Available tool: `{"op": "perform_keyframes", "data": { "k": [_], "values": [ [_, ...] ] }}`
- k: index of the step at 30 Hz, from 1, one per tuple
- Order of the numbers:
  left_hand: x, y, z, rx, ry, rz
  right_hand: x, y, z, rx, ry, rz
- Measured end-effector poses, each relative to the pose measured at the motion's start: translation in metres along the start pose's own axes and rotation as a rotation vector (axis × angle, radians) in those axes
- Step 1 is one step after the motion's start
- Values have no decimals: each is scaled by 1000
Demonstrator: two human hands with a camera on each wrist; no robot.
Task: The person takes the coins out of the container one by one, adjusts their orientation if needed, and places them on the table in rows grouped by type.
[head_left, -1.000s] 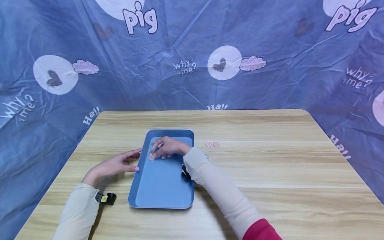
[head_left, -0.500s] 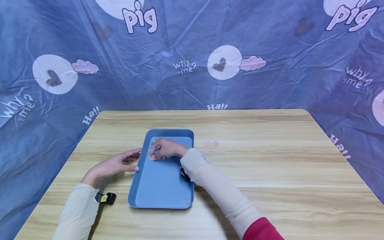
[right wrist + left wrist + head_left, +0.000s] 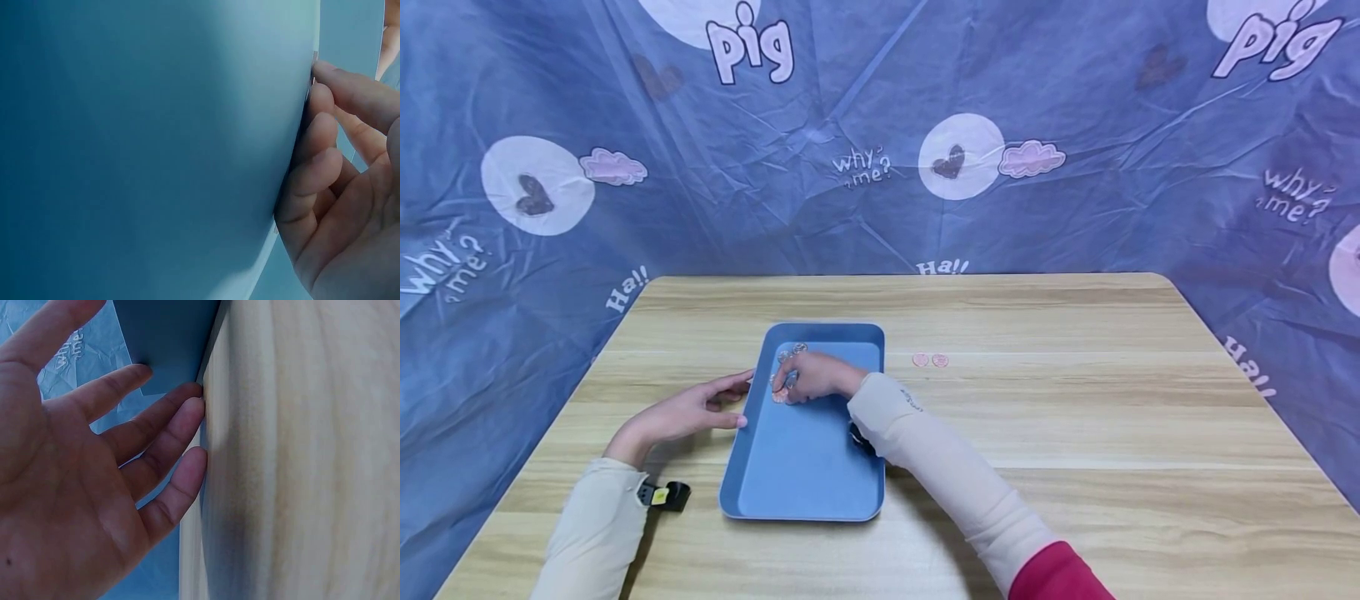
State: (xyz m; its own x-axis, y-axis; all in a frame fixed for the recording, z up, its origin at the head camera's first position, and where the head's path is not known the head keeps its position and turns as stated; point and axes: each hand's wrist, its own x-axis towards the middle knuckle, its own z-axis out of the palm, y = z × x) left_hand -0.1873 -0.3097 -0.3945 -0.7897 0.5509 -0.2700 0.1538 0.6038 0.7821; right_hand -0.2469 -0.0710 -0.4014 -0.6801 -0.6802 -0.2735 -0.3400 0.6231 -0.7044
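Note:
A blue rectangular tray [image 3: 808, 467] lies on the table, left of centre. My right hand [image 3: 818, 375] reaches into its upper left part, fingers curled down. Thumb and forefinger pinch a copper-coloured coin [image 3: 780, 396] on the tray floor; the right wrist view shows these fingertips [image 3: 322, 72] low against the floor. Several silvery coins [image 3: 800, 347] lie near the tray's far left corner, partly hidden by the hand. My left hand [image 3: 688, 410] is at the tray's left side, fingertips touching its wall, fingers loosely extended; the left wrist view shows its palm [image 3: 69, 481] holding nothing.
Two copper-coloured coins [image 3: 930, 360] lie side by side on the wooden table [image 3: 1075, 400], right of the tray. A blue printed cloth [image 3: 820, 225] hangs behind the table and at its sides.
My right hand has lowered slightly and drawn a little nearer, its forefinger and thumb closing in on the copper coin. The left hand and tray have stayed put.

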Motion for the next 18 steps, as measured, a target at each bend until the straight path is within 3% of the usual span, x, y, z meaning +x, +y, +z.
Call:
{"op": "perform_keyframes", "data": {
  "k": [18],
  "values": [
    [-1,1,0,-6,-4,-4,-1,-5,3,-98,28,16]
  ]
}}
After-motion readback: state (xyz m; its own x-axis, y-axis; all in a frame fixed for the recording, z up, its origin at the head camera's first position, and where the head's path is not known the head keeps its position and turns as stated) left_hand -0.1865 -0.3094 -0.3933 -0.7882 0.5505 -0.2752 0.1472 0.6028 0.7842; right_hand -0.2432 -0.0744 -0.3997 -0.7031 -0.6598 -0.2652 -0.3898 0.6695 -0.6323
